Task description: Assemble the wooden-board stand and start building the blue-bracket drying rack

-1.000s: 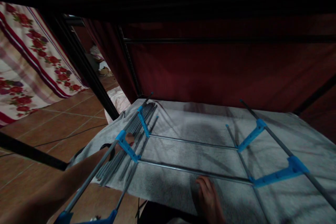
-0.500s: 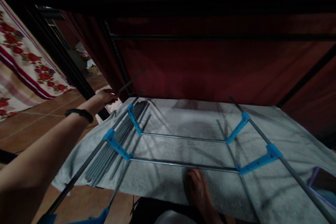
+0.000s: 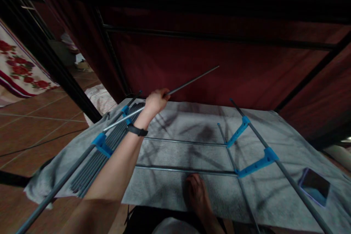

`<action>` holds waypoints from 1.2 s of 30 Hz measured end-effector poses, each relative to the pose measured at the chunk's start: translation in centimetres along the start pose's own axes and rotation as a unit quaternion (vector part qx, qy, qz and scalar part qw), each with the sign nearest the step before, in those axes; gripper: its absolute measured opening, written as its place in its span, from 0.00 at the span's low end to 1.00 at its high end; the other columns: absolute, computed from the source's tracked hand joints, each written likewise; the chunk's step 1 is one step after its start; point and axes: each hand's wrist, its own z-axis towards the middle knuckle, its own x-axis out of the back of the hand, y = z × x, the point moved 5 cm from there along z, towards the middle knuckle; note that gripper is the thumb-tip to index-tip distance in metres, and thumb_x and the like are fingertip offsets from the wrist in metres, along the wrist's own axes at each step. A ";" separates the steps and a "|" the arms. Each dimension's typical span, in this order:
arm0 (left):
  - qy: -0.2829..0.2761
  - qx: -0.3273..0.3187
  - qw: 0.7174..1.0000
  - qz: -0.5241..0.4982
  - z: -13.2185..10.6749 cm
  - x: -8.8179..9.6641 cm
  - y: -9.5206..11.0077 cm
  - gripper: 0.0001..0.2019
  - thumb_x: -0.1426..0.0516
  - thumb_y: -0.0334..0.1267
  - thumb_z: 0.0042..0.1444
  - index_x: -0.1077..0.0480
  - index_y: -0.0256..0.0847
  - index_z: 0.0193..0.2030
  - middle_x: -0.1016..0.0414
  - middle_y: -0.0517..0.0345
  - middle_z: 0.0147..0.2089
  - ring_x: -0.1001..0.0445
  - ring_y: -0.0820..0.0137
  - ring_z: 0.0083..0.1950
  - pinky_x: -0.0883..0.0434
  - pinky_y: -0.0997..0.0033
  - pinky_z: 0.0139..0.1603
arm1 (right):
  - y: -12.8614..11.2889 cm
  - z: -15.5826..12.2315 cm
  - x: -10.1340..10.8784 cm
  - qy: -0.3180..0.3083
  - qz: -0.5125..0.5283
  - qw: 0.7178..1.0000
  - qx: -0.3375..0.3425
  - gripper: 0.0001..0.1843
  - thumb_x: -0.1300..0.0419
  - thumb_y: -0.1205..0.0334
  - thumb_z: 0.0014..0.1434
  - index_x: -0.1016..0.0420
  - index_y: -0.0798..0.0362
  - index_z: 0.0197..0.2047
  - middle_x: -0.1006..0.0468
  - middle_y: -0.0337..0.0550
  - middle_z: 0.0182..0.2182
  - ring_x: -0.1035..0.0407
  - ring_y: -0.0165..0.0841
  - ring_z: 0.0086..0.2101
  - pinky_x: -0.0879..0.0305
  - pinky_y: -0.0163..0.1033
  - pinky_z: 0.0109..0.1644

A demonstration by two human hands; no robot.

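My left hand [image 3: 157,101], with a dark band on its wrist, is closed around the middle of a thin grey metal rod [image 3: 193,80]. The rod slants, its far end raised in front of the dark red cloth. Its near end overlaps a blue plastic bracket [image 3: 100,142] in view; whether they touch I cannot tell. Below my forearm, several loose grey rods [image 3: 94,166] lie side by side. Metal tubes and blue brackets form a frame, with a crossbar [image 3: 175,169] by a bare foot [image 3: 199,195]. My right hand is out of view.
Grey cloth [image 3: 170,190] covers the surface under the frame. A phone [image 3: 315,186] lies on it at the right. Dark posts and a rail [image 3: 192,36] stand before the red cloth [image 3: 205,58]. Tiled floor [image 3: 41,120] shows at the left.
My left hand has moved right, bringing the rod from beyond the frame's left side to over it. The view has shifted slightly right, showing more of the phone.
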 end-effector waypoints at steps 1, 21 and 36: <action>-0.003 -0.001 1.000 0.001 -1.6 -1.2 0.5 0.16 0.46 0.39 0.61 0.27 0.44 0.54 0.21 0.53 0.47 0.25 0.62 0.48 0.33 0.71 0.44 | 0.0 0.0 -0.1 -0.006 0.001 1.000 -0.004 0.14 0.52 0.69 0.65 0.27 0.48 0.45 0.23 0.43 0.41 0.27 0.35 0.41 0.27 0.41 0.46; -0.233 0.045 0.969 -0.070 -24.0 -16.2 -3.8 0.15 0.51 0.40 0.65 0.28 0.48 0.54 0.22 0.53 0.52 0.22 0.61 0.51 0.29 0.65 0.50 | 1.9 -0.6 0.4 0.020 0.226 0.959 -0.170 0.15 0.51 0.60 0.66 0.23 0.51 0.44 0.19 0.46 0.39 0.25 0.35 0.39 0.27 0.38 0.45; -0.235 -0.048 0.970 -0.043 -26.9 -17.0 -3.5 0.12 0.50 0.37 0.66 0.27 0.43 0.49 0.23 0.53 0.48 0.26 0.64 0.49 0.33 0.65 0.54 | 8.0 -0.1 4.7 0.119 0.455 0.789 -0.396 0.23 0.32 0.50 0.50 0.28 0.46 0.48 0.20 0.42 0.43 0.23 0.38 0.40 0.28 0.48 0.49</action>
